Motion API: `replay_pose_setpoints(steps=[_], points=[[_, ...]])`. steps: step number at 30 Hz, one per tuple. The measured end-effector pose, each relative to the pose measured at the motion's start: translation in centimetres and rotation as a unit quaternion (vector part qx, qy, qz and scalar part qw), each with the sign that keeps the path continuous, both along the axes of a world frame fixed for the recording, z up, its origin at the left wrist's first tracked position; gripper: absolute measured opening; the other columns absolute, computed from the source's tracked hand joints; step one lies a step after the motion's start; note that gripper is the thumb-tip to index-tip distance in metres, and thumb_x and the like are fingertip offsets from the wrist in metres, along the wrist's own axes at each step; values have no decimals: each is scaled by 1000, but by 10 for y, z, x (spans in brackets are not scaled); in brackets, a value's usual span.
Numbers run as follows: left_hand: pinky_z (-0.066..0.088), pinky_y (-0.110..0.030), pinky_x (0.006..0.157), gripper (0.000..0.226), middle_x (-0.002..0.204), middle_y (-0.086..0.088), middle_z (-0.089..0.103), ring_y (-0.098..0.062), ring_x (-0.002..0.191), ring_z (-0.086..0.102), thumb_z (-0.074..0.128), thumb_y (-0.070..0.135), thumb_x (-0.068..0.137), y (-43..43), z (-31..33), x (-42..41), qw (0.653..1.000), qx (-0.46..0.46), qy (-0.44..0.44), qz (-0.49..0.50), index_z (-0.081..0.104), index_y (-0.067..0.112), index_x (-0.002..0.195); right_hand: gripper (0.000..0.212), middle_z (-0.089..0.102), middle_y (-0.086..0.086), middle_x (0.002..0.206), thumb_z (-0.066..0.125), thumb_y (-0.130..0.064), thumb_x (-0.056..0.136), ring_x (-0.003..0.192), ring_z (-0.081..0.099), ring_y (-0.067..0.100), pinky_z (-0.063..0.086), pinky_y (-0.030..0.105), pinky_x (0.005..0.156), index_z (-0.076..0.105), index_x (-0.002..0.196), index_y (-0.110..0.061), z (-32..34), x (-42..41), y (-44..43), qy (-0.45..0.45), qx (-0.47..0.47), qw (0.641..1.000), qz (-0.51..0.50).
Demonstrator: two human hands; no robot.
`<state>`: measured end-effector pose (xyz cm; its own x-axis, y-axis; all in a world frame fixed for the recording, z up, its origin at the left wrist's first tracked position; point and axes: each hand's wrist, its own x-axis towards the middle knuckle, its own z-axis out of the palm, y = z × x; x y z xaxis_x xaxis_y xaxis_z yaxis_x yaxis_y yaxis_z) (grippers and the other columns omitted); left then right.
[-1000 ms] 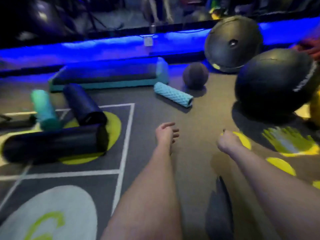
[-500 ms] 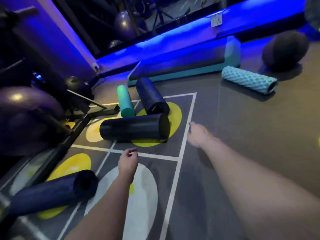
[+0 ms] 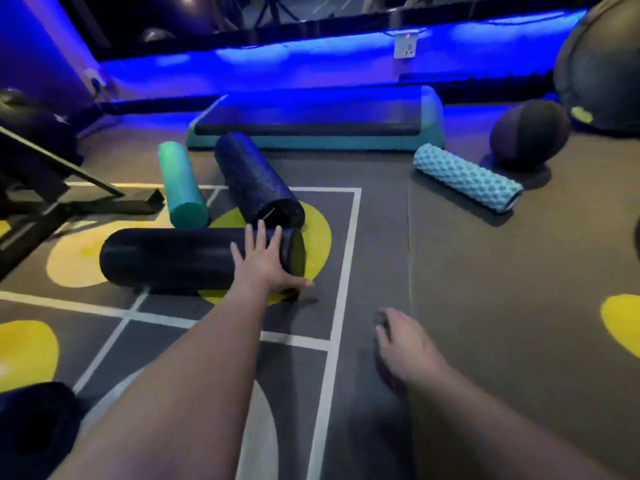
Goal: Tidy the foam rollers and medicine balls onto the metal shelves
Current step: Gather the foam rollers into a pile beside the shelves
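A long black foam roller lies crosswise on the floor over a yellow circle. My left hand rests on its right end, fingers spread over the top and thumb low on the near side. My right hand hovers over the floor to the right, holding nothing, fingers loosely bent and blurred. Behind the black roller lie a second dark roller and a green roller. A pale blue textured roller lies at the right, next to a small dark medicine ball.
A teal step platform sits against the blue-lit wall. A large dark ball stands at the far right. A black metal frame with a dark ball is at the left. Another dark roller lies at the bottom left.
My view swung left and then closed in on the rollers. My left hand reached forward and landed on the long black roller's right end. My right hand dropped back toward me.
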<state>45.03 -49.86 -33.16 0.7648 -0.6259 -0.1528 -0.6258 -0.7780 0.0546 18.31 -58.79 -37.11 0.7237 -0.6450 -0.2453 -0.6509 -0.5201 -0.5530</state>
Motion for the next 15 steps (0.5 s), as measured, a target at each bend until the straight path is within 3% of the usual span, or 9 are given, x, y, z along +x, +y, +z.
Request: replay_pose_setpoints(steps=[2, 3, 4, 5, 7, 9, 11, 13, 15], points=[[15, -54, 122, 109, 164, -14, 27, -36, 152, 21, 54, 91, 70, 10, -13, -16, 991, -127, -28, 41, 36, 22, 154, 36, 58, 6, 137, 47, -23, 104, 129, 52, 23, 33, 27, 108, 54, 139, -13, -7, -9, 15, -36, 0, 999, -20], [35, -53, 114, 88, 140, -21, 51, -42, 133, 44, 48, 86, 80, 17, -20, -33, 966, -229, -106, 61, 57, 15, 132, 34, 60, 6, 134, 49, -21, 103, 126, 54, 23, 34, 26, 105, 57, 136, -12, -9, -13, 18, -58, 3, 998, -36], [47, -51, 97, 73, 116, -21, 60, -44, 109, 54, 45, 78, 88, 25, -26, -49, 933, -303, -168, 102, 63, 11, 110, 32, 62, 6, 130, 50, -19, 103, 123, 56, 23, 36, 26, 102, 59, 133, -11, -9, -15, 19, -78, 5, 996, -48], [48, -50, 84, 63, 104, -21, 60, -43, 98, 55, 43, 70, 94, 35, -28, -62, 902, -355, -186, 163, 61, 9, 99, 31, 62, 6, 128, 50, -19, 103, 121, 57, 24, 38, 27, 100, 61, 130, -11, -8, -15, 18, -91, 0, 994, -54], [44, -51, 86, 57, 111, -24, 60, -47, 105, 55, 42, 63, 99, 62, -26, -76, 823, -439, -56, 358, 53, 8, 105, 30, 61, 7, 126, 48, -20, 103, 118, 57, 26, 41, 33, 100, 61, 128, -11, -8, -11, 13, -98, -34, 994, -42], [42, -52, 98, 80, 134, -27, 55, -48, 120, 55, 40, 76, 92, 98, -30, -71, 667, -475, 89, 568, 40, 7, 131, 30, 60, 10, 125, 47, -21, 103, 117, 57, 30, 44, 38, 98, 61, 127, -10, -4, -1, 10, -99, -62, 993, -29], [42, -58, 106, 123, 151, -22, 43, -47, 128, 53, 47, 96, 66, 133, -23, -65, 563, -491, 155, 646, 21, 13, 153, 31, 59, 14, 125, 47, -19, 102, 118, 56, 34, 44, 40, 98, 60, 127, -8, 3, 16, 19, -111, -47, 992, -23], [46, -68, 98, 147, 153, -8, 44, -45, 123, 57, 59, 103, 32, 155, -19, -54, 499, -529, 234, 645, 21, 32, 154, 37, 57, 15, 133, 46, -21, 102, 126, 51, 33, 40, 39, 102, 55, 135, -6, 16, 38, 38, -136, 27, 990, -36], [46, -74, 86, 154, 144, 0, 56, -44, 111, 64, 67, 100, 6, 174, -38, -38, 499, -488, 321, 640, 38, 38, 144, 47, 50, 14, 146, 47, -30, 104, 137, 43, 29, 34, 35, 109, 46, 146, -8, 31, 57, 61, -144, 106, 984, -20]])
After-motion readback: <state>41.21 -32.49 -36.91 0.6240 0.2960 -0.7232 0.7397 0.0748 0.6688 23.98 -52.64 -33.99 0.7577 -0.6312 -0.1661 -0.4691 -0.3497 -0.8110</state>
